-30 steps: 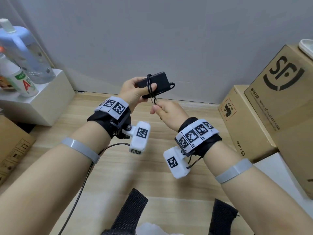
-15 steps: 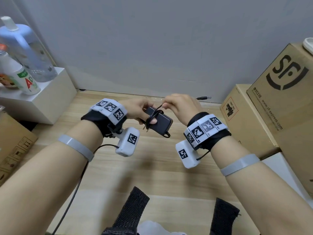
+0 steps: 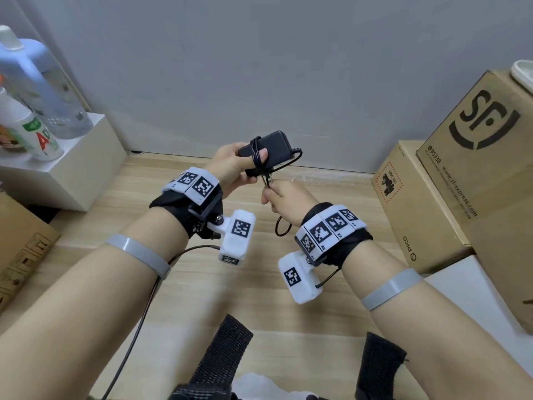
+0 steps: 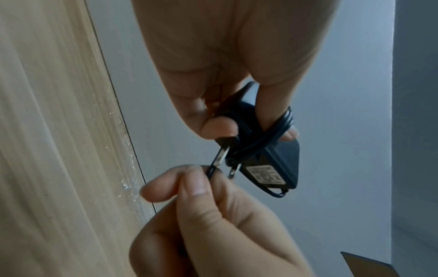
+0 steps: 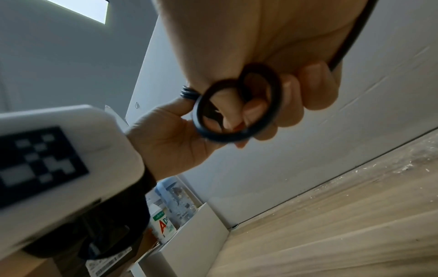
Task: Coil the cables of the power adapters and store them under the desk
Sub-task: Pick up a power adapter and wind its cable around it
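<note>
A black power adapter (image 3: 272,145) is held up in front of the grey wall by my left hand (image 3: 230,166), thumb on its face. Its thin black cable (image 3: 255,153) is wrapped several turns around the body and over that thumb. In the left wrist view the adapter (image 4: 277,159) shows its label and two metal prongs, gripped by my left hand (image 4: 218,123). Just below, my right hand (image 3: 284,196) pinches the cable's free end (image 4: 211,171). A loose loop of cable (image 5: 234,110) hangs under my right hand (image 5: 272,105) in the right wrist view.
Wooden floor (image 3: 245,284) lies beneath. A white box (image 3: 72,166) with bottles (image 3: 37,90) stands at the left. Cardboard boxes (image 3: 473,174) are stacked at the right, another cardboard box (image 3: 20,249) at the far left. A thin wire (image 3: 135,333) runs from my left wrist.
Both hands rose from low over the floor back up toward the wall. The adapter turned upright again in the left hand, and the right hand moved below it, pulling the cable end down.
</note>
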The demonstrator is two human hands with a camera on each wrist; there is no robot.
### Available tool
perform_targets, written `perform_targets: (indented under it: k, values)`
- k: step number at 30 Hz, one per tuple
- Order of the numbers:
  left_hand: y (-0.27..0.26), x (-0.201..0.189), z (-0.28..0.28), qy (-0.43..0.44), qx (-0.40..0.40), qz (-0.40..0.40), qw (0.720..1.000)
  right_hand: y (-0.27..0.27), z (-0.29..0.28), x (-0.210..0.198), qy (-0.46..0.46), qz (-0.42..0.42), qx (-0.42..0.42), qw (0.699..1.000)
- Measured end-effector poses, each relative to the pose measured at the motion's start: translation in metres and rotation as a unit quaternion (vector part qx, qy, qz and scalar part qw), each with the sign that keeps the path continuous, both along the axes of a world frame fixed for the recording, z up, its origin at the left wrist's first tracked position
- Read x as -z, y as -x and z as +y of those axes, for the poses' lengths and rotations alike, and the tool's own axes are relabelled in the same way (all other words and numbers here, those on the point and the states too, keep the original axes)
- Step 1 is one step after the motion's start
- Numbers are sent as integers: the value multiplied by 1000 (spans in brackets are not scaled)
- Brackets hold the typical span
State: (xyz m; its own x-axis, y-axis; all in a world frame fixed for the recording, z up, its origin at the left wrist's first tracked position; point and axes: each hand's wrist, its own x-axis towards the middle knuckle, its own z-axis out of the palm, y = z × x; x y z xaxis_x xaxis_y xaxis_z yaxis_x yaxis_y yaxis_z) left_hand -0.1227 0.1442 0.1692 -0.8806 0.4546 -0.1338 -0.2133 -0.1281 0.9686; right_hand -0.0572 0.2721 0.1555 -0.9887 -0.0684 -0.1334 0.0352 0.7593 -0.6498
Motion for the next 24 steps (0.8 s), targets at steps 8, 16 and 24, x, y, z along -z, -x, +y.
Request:
perform_targets:
  k: [8, 16, 24]
  values:
    - [8, 8, -2, 156, -69, 78, 982, -11, -11, -9, -3, -31, -35, 999]
    - [13, 42, -19, 339, -48, 166, 925, -13, -6, -49, 98, 157, -4, 983]
    - [2, 34, -23, 354, 136, 169, 910, 0, 13, -46, 53, 216, 90, 971]
